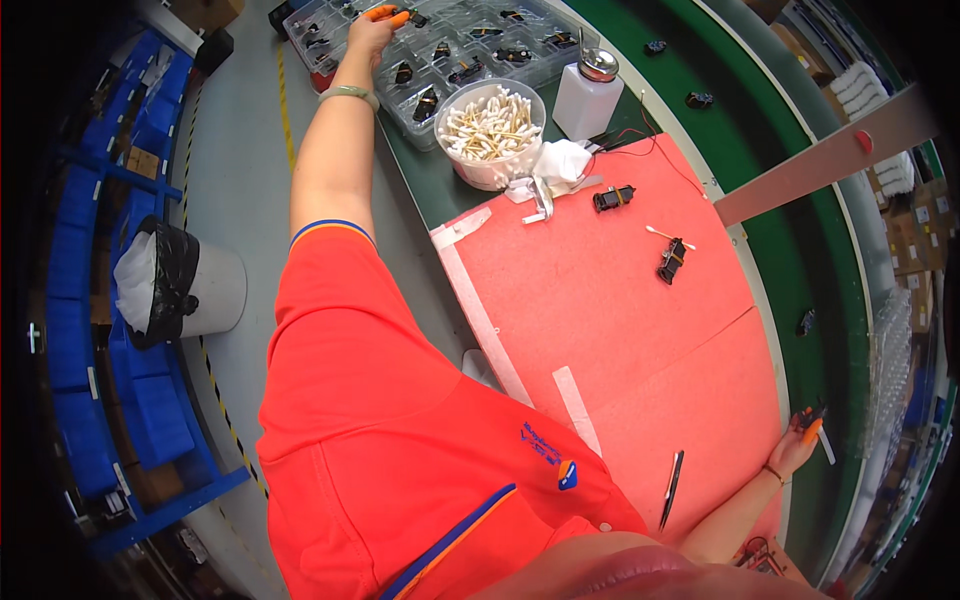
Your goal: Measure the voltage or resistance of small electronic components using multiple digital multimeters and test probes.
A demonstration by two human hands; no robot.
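- Work looks partway along: many small black parts sit in the compartments of a clear plastic tray at the far end of the worktop.
- Two more black parts lie apart on the pink mat, one with a loose cotton swab just beside it; these seem left to deal with.
- Three others are spaced along the green belt to the right; whether any part is finished cannot be told.
- Left hand, orange covers on its fingertips, stretches out over the tray. Its grip is nearly closed, the fingertips at a black part; whether they grasp it or only touch it, I cannot tell.
- Right hand, lower right at the belt's edge, also has orange fingertips. Its grip appears pinched on a small dark part, partly hidden by the fingers.
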